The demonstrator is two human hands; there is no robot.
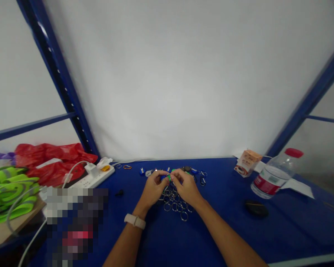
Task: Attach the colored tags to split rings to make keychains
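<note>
A small green piece [169,177] with a bit of metal at its top is pinched between the fingertips of both hands; its exact kind is too small to make out. My left hand [155,187], with a pale watch band at the wrist, is closed on it from the left. From the other side, the fingers of my right hand [186,185] meet it. Under and in front of the hands lies a pile of metal split rings [176,204]. Behind them sit several small blue and dark pieces, among them a blue tag [141,171] and a black carabiner [202,181], partly hidden by the hands.
On the left are a white power strip [96,178], a red plastic bag [55,159] and yellow-green vests [13,193]. An orange carabiner [127,167] lies at the back. To the right stand a small box [247,163], a water bottle [275,176] and a black mouse [256,208].
</note>
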